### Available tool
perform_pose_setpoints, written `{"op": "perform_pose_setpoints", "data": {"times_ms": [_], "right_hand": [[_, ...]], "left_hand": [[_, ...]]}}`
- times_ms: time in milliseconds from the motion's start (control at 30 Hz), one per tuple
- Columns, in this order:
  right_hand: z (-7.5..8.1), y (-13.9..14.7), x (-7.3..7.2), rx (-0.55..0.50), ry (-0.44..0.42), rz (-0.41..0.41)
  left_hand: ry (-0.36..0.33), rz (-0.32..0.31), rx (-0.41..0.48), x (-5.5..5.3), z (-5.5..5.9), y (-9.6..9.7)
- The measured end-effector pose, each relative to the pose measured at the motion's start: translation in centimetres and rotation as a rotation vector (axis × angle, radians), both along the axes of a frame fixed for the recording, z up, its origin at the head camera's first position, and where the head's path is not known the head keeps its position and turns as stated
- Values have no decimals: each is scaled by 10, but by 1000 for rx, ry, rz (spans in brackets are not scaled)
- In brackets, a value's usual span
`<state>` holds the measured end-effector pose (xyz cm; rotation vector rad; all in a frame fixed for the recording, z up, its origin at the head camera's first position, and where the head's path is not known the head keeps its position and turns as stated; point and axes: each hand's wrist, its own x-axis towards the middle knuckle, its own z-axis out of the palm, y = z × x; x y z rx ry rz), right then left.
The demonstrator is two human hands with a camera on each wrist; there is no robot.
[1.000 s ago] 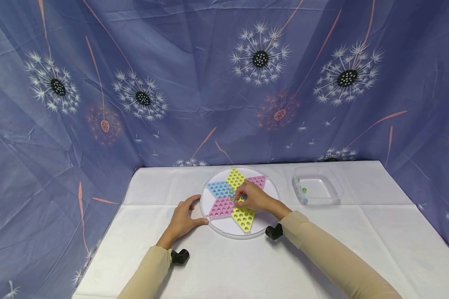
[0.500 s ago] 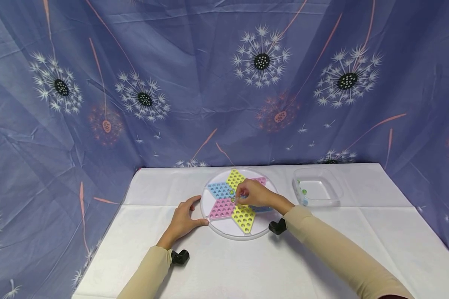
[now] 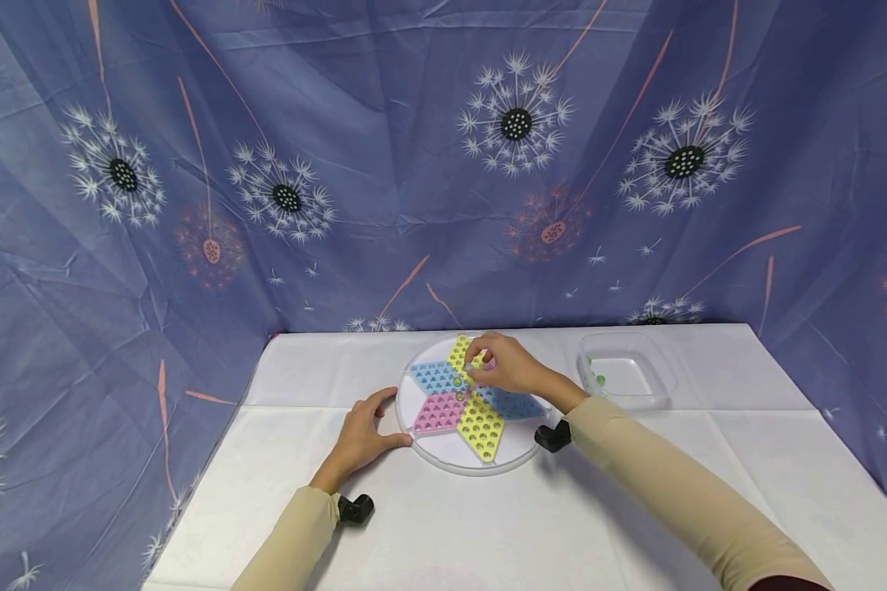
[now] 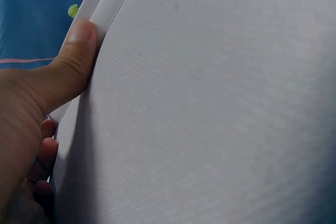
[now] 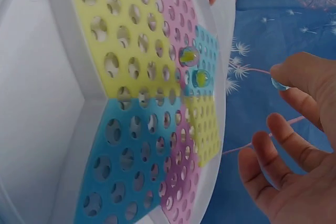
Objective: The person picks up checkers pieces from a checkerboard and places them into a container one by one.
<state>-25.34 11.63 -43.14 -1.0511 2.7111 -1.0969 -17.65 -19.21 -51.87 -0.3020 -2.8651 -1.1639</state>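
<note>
A round white Chinese checkers board (image 3: 432, 452) with a yellow, blue and pink star lies on the table. My left hand (image 3: 362, 431) grips its left rim, thumb (image 4: 79, 51) along the near side and fingers farther round. My right hand (image 3: 510, 365) is over the far part of the board, pinching a pale blue clear marble (image 5: 279, 84) between thumb and forefinger. Its other fingers are spread and bent. Two clear marbles with yellow-green centres, one (image 5: 189, 56) nearer the pink section and one (image 5: 200, 78) by the blue, sit in holes near the star's middle.
To the right of the board stands a clear plastic box (image 3: 639, 402) with green marbles (image 3: 600, 380) at its left side. A white cloth (image 3: 458, 533) covers the table, and a blue dandelion-print curtain (image 3: 392, 164) hangs behind and at the sides.
My right hand has risen from the middle of the board toward its far side, the pinched marble now showing at its fingertips. My left hand has stayed on the rim.
</note>
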Motion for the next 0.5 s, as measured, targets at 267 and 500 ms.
{"op": "perform_pose_setpoints", "data": {"times_ms": [267, 500], "right_hand": [[2, 2, -2, -39, -2, 1], [5, 3, 0, -57, 3, 0]], "left_hand": [[3, 0, -3, 0, 1, 0], [14, -10, -12, 1, -1, 0]]}}
